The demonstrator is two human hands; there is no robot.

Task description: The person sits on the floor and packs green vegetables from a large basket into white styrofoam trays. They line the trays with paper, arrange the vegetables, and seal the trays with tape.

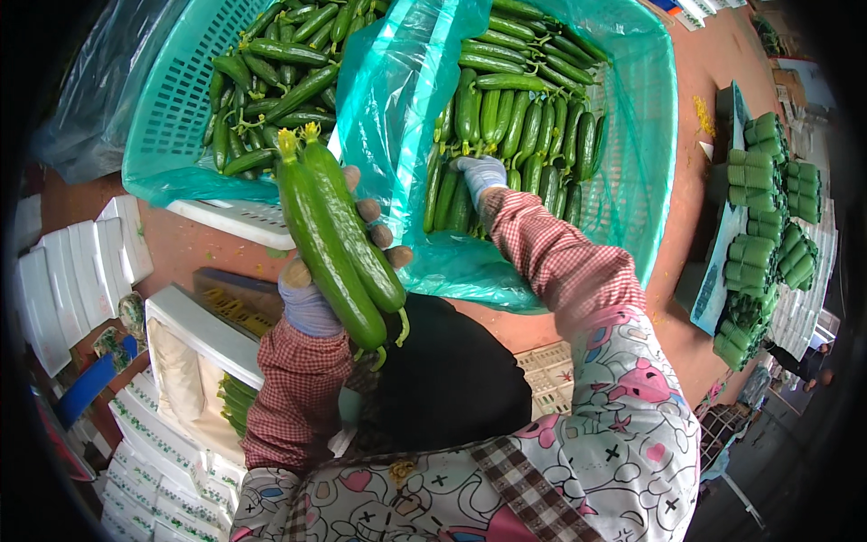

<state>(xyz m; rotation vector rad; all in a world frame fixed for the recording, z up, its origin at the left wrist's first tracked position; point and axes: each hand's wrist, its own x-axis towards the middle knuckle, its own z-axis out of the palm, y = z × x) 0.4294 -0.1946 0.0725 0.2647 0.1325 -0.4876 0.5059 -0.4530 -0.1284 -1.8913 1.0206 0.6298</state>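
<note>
Several long green cucumbers (325, 251), at least two, lie across the palm of my gloved left hand (305, 288), gripped between thumb and fingers. Yellow blossom ends point away from me and curved stems towards me. My right hand (484, 173), in a light blue glove, reaches into the turquoise crate (653, 169) on the right. It touches the packed cucumbers (535, 129) there; its fingers point left and are partly hidden. Those cucumbers lie in neat rows. Loosely heaped cucumbers (291, 74) fill the left turquoise crate (162, 101).
Green plastic film (399, 88) drapes over the walls between the crates. White foam boxes (81, 271) stand at the left, with an open foam box (203, 345) near my left arm. At the right, bundled green cucumbers (752, 251) rest on a blue table (718, 271); a person's hand (823, 377) shows beyond.
</note>
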